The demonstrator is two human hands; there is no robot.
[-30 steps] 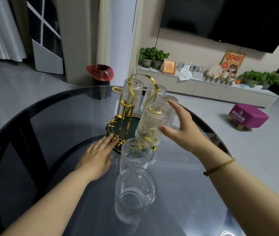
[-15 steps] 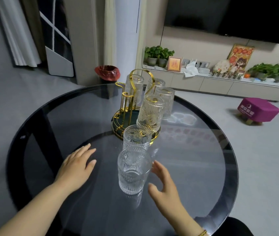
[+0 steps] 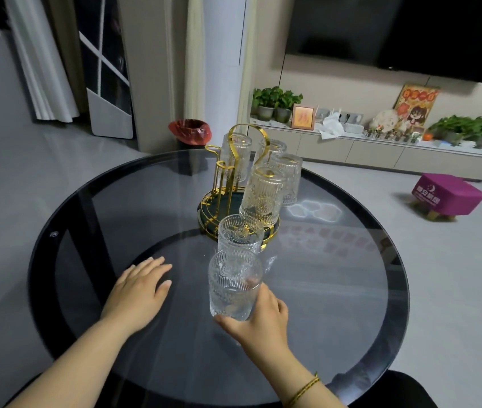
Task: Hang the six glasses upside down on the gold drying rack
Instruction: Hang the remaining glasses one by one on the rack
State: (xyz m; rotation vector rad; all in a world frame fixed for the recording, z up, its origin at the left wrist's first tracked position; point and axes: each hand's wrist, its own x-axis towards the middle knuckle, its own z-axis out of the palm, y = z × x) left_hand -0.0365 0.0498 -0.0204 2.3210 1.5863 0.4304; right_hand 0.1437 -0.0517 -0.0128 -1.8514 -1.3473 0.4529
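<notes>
The gold drying rack (image 3: 219, 184) stands on a round dark base toward the far side of the table. Several ribbed clear glasses hang upside down on it; the nearest hung glass (image 3: 262, 195) is at its front right. A second ribbed glass (image 3: 239, 234) stands upright just in front of the rack. Nearer to me, my right hand (image 3: 260, 319) is wrapped around the base of another upright glass (image 3: 234, 284). My left hand (image 3: 138, 287) lies flat on the table, fingers apart, holding nothing.
The round smoked-glass table (image 3: 337, 290) has a dark rim all around. Beyond it are a red-lined bin (image 3: 189, 132), a low cabinet with plants (image 3: 275, 101) and a purple stool (image 3: 447, 195) on the grey floor.
My right hand came back from the rack and closed around the nearest upright glass. My left hand slid away from the rack base toward me and rests flat.
</notes>
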